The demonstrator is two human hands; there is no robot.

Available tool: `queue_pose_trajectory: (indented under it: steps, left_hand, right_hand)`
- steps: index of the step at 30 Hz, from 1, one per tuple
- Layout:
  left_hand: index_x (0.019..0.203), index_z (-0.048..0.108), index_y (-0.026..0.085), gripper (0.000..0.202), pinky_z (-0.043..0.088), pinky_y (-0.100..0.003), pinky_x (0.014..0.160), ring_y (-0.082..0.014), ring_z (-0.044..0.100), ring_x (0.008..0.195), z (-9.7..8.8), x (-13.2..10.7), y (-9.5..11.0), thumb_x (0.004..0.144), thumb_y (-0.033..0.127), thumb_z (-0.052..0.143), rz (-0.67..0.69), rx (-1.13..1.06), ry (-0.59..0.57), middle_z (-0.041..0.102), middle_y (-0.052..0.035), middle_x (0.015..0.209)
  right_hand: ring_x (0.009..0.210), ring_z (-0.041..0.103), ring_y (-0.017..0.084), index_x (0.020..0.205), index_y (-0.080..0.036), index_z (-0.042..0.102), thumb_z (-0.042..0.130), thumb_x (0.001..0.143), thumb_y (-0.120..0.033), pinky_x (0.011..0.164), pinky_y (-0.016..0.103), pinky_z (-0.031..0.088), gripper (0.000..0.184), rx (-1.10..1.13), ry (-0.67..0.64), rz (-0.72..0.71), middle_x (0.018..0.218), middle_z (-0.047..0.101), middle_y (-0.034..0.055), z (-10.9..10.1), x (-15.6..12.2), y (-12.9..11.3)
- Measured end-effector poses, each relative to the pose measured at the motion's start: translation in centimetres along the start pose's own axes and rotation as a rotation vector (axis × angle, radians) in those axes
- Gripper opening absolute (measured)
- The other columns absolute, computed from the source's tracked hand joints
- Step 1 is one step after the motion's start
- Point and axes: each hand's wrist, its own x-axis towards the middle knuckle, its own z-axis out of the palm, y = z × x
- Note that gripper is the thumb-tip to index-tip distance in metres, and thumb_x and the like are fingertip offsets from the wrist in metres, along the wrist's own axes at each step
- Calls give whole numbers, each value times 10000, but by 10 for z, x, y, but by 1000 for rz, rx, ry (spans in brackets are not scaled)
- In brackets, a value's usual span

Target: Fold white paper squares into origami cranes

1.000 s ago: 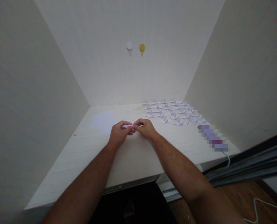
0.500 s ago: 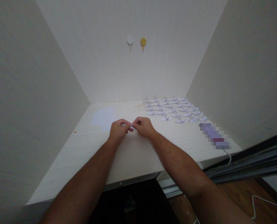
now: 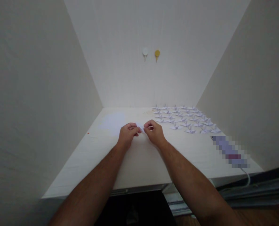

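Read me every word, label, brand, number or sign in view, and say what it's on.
None can be read.
The object at the right is pixelated, hiding any marking.
The paper cranes, white hook and yellow hook show no lettering I can make out.

Left hand (image 3: 128,135) and right hand (image 3: 154,132) have apparently moved slightly apart.

Standing here, I see room over the desk (image 3: 144,166) left of the left hand (image 3: 128,134), toward the left wall (image 3: 47,94), and between the forearms (image 3: 106,169). Right of the right hand (image 3: 154,133), paper cranes (image 3: 185,124) crowd the far right; a pixelated object (image 3: 228,150) with a cable (image 3: 248,179) blocks the right edge.
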Motion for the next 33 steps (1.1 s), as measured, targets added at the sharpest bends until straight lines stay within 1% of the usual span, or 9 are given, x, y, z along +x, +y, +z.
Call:
queue_pose_trajectory:
  steps: [1,3,5,10,16,21,24,28,33]
  left_hand:
    - [776,602,157,268,456,-245,552,-157,646,616,0,0,0,590,267,762,0,-10,18,671,-18,624]
    - [794,611,155,284,461,-253,544,-158,638,599,0,-1,1,593,280,768,1,-17,25,663,-12,611]
    - [798,619,149,283,464,-256,545,-153,628,589,0,-2,1,600,285,770,25,-24,18,666,-18,608]
    - [756,610,162,259,459,-254,548,-141,612,590,-2,-2,0,600,277,781,87,-40,-27,665,-10,625]
    - [722,640,154,241,463,-253,593,-111,576,566,-3,-2,0,585,262,807,111,-28,-41,651,6,627]
    - [736,672,147,261,480,-267,646,-127,608,612,-3,-1,-2,564,264,830,107,-29,-33,676,-8,653]
    - [752,676,150,278,489,-279,666,-137,621,631,-1,0,-2,556,262,837,107,-55,-25,686,-13,668]
    - [748,689,152,268,492,-282,680,-139,624,655,-2,1,-4,561,267,844,130,-50,-4,696,-18,700]
    - [749,713,143,265,488,-279,668,-133,612,633,-4,5,-10,583,303,844,82,-110,-38,696,-27,681]
  right_hand:
    - [705,603,137,760,-193,627,560,755,-208,685,267,506,69,-35,-11,-50,768,659,18,0,-1,0]
    - [755,632,152,811,-190,658,550,764,-184,714,283,523,117,-55,-16,-127,821,687,38,1,-2,0]
    - [767,646,164,839,-188,674,576,765,-191,718,300,533,123,-69,-20,-152,836,702,45,2,-4,0]
    - [747,660,175,845,-196,685,657,791,-305,711,319,552,124,-76,-42,-113,834,717,47,3,-6,-1]
    - [771,677,182,876,-211,723,657,823,-340,752,327,552,154,-102,-86,-129,860,744,41,3,-6,3]
    - [743,675,179,864,-213,724,684,801,-362,730,316,544,167,-134,-60,-126,848,747,40,2,-5,5]
    - [707,667,170,837,-207,708,705,776,-370,684,296,534,173,-102,-37,-84,812,738,31,2,-4,2]
    - [640,653,157,753,-191,694,746,715,-371,620,270,524,190,48,-20,32,744,725,24,3,-3,-4]
    - [644,665,164,742,-186,713,719,691,-327,633,278,539,150,211,-42,142,736,736,27,3,-2,-9]
